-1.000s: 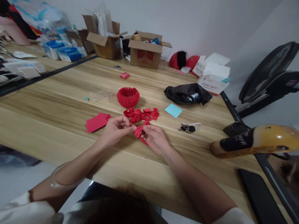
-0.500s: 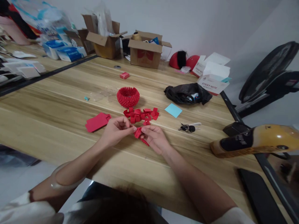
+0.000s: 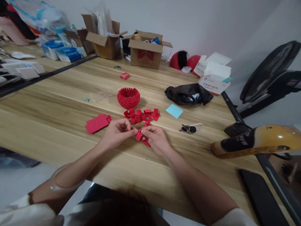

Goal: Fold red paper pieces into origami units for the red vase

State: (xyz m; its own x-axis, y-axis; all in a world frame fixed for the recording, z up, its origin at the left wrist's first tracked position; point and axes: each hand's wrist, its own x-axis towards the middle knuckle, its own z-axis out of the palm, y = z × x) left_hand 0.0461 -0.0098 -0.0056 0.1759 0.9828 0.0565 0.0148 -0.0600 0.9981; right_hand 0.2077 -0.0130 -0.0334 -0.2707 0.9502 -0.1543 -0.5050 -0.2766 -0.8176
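Note:
Both my hands meet over the wooden table (image 3: 70, 103) near its front edge. My left hand (image 3: 117, 132) and my right hand (image 3: 155, 139) pinch a small folded red paper piece (image 3: 139, 135) between their fingertips. More red folded paper shows under my right fingers. Just beyond lies a pile of small folded red paper units (image 3: 142, 115). Behind that pile stands a round red bowl-shaped paper model (image 3: 128, 97). A stack of flat red paper sheets (image 3: 97, 123) lies to the left of my left hand.
A blue sticky note (image 3: 174, 110), keys (image 3: 190, 128) and a black bag (image 3: 188, 94) lie to the right. Cardboard boxes (image 3: 146, 50), a sticky-note box (image 3: 213, 82) and a small red block (image 3: 124, 75) sit at the back. A yellow helmet (image 3: 258, 141) and a fan (image 3: 270, 75) are at right.
My fingers have shifted slightly on the red paper piece, drawing it closer together. Nothing else on the table has moved.

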